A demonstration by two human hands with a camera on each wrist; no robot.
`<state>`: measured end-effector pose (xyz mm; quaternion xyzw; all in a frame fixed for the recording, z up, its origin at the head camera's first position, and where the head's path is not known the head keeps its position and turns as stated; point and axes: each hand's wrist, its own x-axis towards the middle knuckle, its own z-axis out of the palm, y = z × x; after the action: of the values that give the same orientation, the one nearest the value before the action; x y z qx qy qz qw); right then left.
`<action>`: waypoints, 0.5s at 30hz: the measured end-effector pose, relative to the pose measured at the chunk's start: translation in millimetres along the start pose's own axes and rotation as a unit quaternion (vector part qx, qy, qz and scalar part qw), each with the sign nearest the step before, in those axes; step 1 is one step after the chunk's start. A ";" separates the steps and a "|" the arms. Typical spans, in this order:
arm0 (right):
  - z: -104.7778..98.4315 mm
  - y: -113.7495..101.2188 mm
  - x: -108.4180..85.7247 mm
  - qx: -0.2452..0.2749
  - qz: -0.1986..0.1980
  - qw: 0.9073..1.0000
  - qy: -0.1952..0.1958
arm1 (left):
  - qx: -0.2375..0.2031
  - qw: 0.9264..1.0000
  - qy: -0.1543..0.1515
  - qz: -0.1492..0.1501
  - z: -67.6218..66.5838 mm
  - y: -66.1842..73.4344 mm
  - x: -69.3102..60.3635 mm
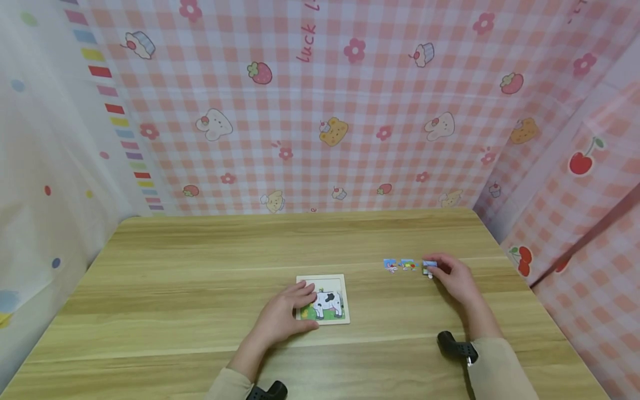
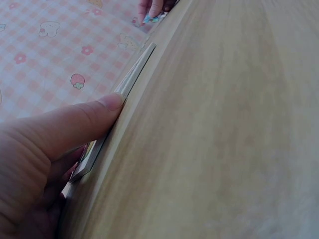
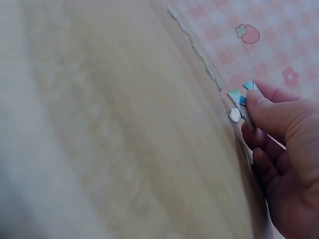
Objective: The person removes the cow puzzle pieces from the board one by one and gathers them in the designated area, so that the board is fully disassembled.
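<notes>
While I look in through the feeds, the piece sits pinched between the thumb and fingers of the right hand, at the right of the table; I cannot tell whether it touches the wood. Just to its left I see a blue, yellow and red piece, and beyond that a blue and pink piece, both lying on the table. Nearer the middle I have the tray, flat, with a cow picture and a pale area above it. On the tray's left side rests the left hand, thumb and fingers spread apart, thumb at the near edge. Behind everything I see a pink checked cloth.
</notes>
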<state>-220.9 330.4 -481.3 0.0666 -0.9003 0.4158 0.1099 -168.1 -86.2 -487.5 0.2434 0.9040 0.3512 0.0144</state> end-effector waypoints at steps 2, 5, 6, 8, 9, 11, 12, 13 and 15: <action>-0.1 1.9 2.4 -0.019 0.004 1.000 0.001 | 0.002 1.000 0.000 0.001 -0.1 0.0 0.0; 0.7 3.5 5.7 -0.044 0.010 0.999 0.001 | 0.004 1.000 0.000 0.003 -0.2 0.1 0.1; 1.0 4.0 6.7 -0.052 0.011 0.999 0.000 | 0.005 1.000 0.000 0.003 -0.2 0.0 0.2; 1.7 5.0 8.6 -0.064 0.011 0.998 -0.003 | 0.004 1.000 0.000 0.003 -0.3 0.3 0.2; 2.2 5.1 9.4 -0.068 0.011 0.998 -0.003 | 0.003 1.000 0.000 0.003 -0.5 0.5 0.1; 2.9 5.6 10.9 -0.071 0.009 0.997 -0.004 | 0.003 1.000 -0.001 0.002 -0.4 0.7 0.1; 3.0 6.1 11.6 -0.074 0.009 0.997 -0.005 | 0.003 1.000 -0.002 0.001 -0.4 0.6 0.1; 3.2 6.1 12.1 -0.074 0.008 0.997 -0.006 | 0.003 1.000 -0.002 0.001 -0.4 0.8 0.1; 3.5 6.1 12.9 -0.074 0.009 0.997 -0.005 | 0.003 1.000 -0.003 0.000 -0.3 0.7 -0.1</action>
<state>-235.1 331.3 -484.7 0.0526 -0.9298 0.3484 0.1066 -167.8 -86.0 -486.8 0.2446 0.9051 0.3474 0.0167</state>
